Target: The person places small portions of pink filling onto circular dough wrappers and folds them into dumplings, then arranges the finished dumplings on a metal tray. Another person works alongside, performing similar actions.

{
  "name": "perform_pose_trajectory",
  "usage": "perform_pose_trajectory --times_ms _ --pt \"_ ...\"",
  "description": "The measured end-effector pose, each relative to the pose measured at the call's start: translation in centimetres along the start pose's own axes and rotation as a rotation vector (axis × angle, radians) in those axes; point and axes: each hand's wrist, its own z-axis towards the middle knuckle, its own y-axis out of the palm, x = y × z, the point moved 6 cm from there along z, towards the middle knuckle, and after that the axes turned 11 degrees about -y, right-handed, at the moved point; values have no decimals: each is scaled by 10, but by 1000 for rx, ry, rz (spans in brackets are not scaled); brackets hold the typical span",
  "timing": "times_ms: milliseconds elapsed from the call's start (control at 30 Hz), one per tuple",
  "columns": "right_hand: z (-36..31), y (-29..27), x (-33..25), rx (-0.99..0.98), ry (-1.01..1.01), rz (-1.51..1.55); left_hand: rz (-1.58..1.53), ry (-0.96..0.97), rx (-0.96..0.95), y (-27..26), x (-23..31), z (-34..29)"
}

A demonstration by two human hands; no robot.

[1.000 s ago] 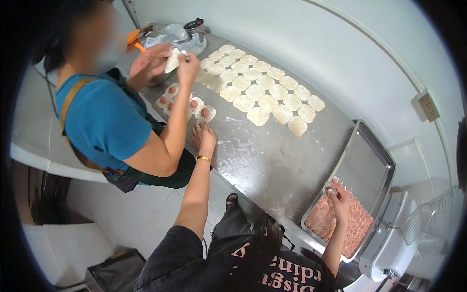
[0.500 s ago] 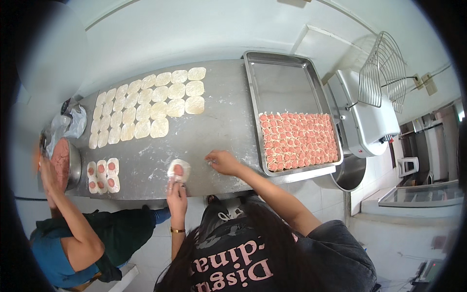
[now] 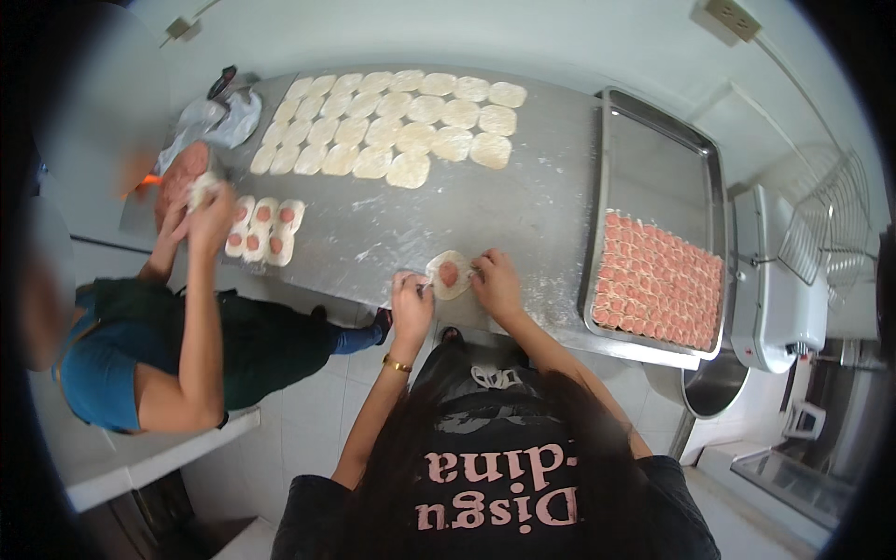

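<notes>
A round pale dough wrapper [image 3: 438, 288] with a lump of pink meat filling [image 3: 449, 273] at its middle is between my hands, near the table's front edge. My left hand [image 3: 412, 306] pinches its left side with curled fingers. At the opposite side, the fingers of my right hand [image 3: 497, 287] close on the wrapper's edge. Whether its underside rests on the steel cannot be told. To the left lie several filled wrappers [image 3: 273, 231] in a small block. Rows of bare wrappers [image 3: 392, 131] cover the table's far side.
On the right a deep metal tray [image 3: 597, 201] holds tight rows of open-topped meat dumplings [image 3: 658, 285]. A white machine [image 3: 782, 280] with a wire guard stands beyond it. At left a co-worker's hands [image 3: 201, 217] hold pale dough over pink ground meat [image 3: 177, 182]; a plastic bag [image 3: 224, 121] lies behind.
My right hand has come from bare table to the wrapper's right edge, while my left keeps hold. The co-worker's hands now lift pale dough. The whole view has shifted.
</notes>
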Motion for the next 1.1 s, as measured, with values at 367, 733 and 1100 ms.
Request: perform_pose_trajectory --times_ms 367,733,1100 --pt "-5 2 22 37 213 267 -483 -137 -168 37 -9 4" --pt "-47 -9 81 250 623 667 -799 -402 -413 84 28 -6" --pt "-41 -7 66 159 509 781 -685 -302 -482 83 38 -12"
